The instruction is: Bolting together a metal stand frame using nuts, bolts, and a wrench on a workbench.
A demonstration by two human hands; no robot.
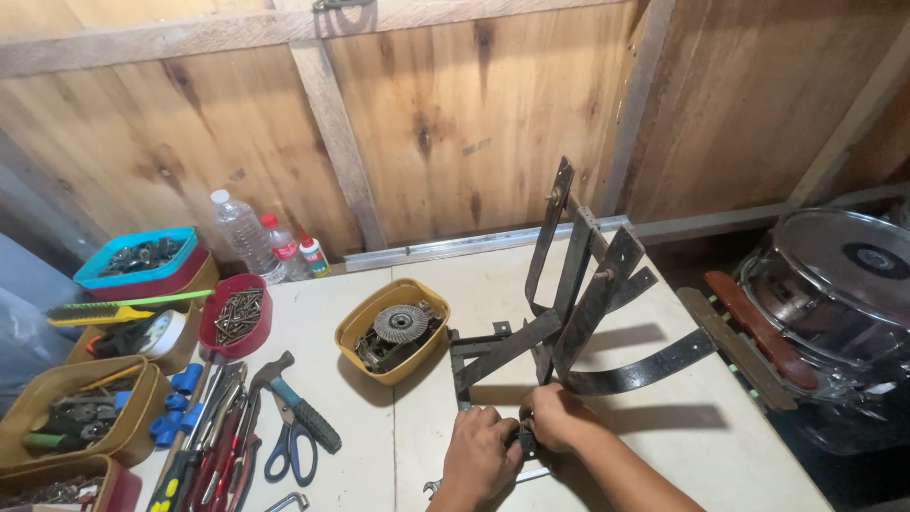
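My left hand (479, 450) and right hand (555, 417): both closed, fingers pressed together on a small dark part at the low front corner of the frame (578, 303); what the part is I cannot tell. One wrench (474, 482) lies under my hands on the table (664, 446).

Frame: one, dark rusted metal, flat bars bolted together, standing on the table's middle with four or so bars rising toward the wall and one curved strap sweeping right.

Yellow tub (393, 327): one, just left of the frame, holding one wire wheel and other metal bits.

Red bowl (235, 315): one, further left, full of screws.

Scissors (291, 446): one pair, blue handles, beside one hammer (294, 403) and a heap of hand tools too tangled to count.

Bottles (245, 232): three against the wooden wall, one clear and tall, two smaller with red.

Trays (81, 408): two brown ones at the left edge, with tools; one blue-rimmed box (142, 258) of metal parts behind.

Drum (834, 275): one, shiny, off the table's right side.
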